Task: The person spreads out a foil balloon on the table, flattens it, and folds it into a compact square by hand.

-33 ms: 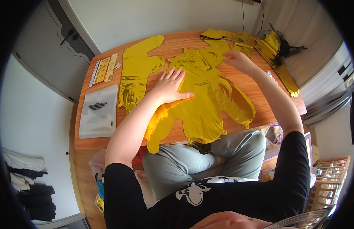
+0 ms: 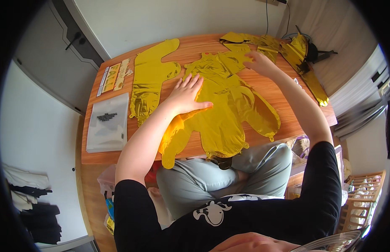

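Gold foil (image 2: 218, 115) holding its place

Your left hand (image 2: 188, 98) is resting, fingers spread open, at the foil's ten o'clock; the foil is covering the worktop (image 2: 195, 46) from centre toward six. Your right hand (image 2: 259, 63) is curling at one o'clock, grip unclear. Nothing is visibly shifting since the last view, so the layout is staying unchanged.

Prob. a rm. in a home, w/ a grey panelled door (image 2: 41, 48) at 10 o'clock, clothes (image 2: 40, 220) at 8, a grey curtain (image 2: 359, 119) at 3 & a slatted wooden rack (image 2: 365, 187) at 4.
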The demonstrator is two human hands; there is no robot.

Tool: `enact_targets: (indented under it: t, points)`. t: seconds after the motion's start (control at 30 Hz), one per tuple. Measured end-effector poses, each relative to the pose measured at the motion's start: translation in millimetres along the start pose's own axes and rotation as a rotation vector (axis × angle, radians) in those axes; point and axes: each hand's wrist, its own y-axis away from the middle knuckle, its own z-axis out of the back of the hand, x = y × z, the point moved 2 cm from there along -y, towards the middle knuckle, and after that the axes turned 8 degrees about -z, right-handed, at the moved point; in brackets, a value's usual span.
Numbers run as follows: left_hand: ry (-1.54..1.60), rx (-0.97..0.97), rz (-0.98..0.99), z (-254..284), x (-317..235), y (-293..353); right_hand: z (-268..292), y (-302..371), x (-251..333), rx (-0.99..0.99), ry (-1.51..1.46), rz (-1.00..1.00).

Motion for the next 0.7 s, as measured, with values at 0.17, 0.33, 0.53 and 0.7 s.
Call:
enact_targets:
  t: [0.17,0.33,0.53,0.7]
  points:
    - [-0.017,0.008,0.011,0,-1,-3,-17,-64,7,0.029,-0.201,-0.315]
    - [-0.001,-0.049,-0.016,-2,2,0,-30,-88,18,0.040,-0.314,-0.363]
    - [-0.028,-0.005,0.010,-1,1,-2,-28,-94,26,0.104,-0.470,-0.461]
    - [-0.015,-0.005,0.007,0,-1,-1,-17,-79,51,0.036,-0.868,-0.515]
